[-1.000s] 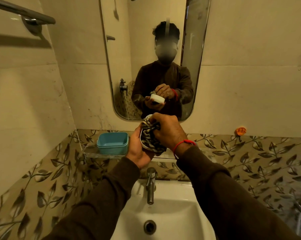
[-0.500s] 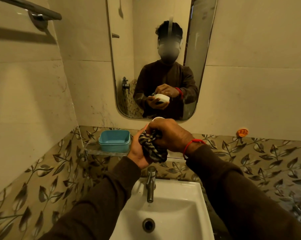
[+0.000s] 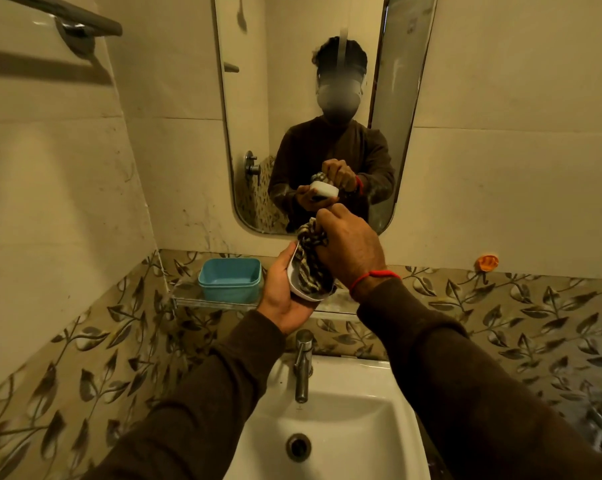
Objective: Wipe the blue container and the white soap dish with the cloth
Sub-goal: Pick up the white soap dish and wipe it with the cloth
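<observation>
Dim, warm yellow cast throughout. Towel bar (image 3: 85, 24) throws a hard dark shadow on the wall just below it, so light comes from above. Below the bar, the leaf-tile corners go murky and soft. Wide-angle bend: mirror (image 3: 306, 109) edges lean. Faint sheen on basin (image 3: 355, 424) rim; sleeves nearly black.

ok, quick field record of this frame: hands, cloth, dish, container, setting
left hand: cradles white soap dish from below
right hand: presses striped cloth into the dish
blue container: open, empty, on glass shelf, untouched
position: hands held above tap and white basin
mirror: reflects both hands and dish
</observation>
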A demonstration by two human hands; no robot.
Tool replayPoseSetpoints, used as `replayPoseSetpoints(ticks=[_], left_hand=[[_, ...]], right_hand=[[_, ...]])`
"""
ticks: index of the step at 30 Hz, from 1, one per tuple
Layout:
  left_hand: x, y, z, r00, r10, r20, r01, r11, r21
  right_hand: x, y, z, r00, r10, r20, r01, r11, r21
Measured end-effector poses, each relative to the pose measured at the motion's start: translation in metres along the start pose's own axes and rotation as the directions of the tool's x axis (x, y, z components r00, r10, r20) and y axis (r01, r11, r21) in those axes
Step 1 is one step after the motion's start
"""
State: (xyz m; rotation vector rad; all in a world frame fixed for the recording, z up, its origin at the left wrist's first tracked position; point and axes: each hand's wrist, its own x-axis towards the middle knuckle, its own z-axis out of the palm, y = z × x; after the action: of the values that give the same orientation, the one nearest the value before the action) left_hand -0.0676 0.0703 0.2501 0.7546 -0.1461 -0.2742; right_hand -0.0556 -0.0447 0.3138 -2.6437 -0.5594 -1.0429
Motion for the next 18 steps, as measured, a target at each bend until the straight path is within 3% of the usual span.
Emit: replayPoseSetpoints(ticks=[5, 13, 18], left_hand=[[0.003, 0.004, 0.003, 0.997, 0.075, 0.029, -0.074, 0.997, -0.017], [0.005, -0.002, 0.003, 0.992, 0.118, -0.034, -0.116, 0.992, 0.039], [0.005, -0.004, 0.003, 0.991, 0.108, -0.075, -0.106, 0.994, 0.030]], right_hand=[[-0.004, -0.007, 0.001, 0.998, -0.007, -0.069, -0.003, 0.989, -0.146], [-0.010, -0.013, -0.011, 0.968, -0.044, 0.249, 0.104, 0.967, -0.233], [-0.015, -0.016, -0.009, 0.898, -0.064, 0.436, 0.118, 0.988, -0.098]])
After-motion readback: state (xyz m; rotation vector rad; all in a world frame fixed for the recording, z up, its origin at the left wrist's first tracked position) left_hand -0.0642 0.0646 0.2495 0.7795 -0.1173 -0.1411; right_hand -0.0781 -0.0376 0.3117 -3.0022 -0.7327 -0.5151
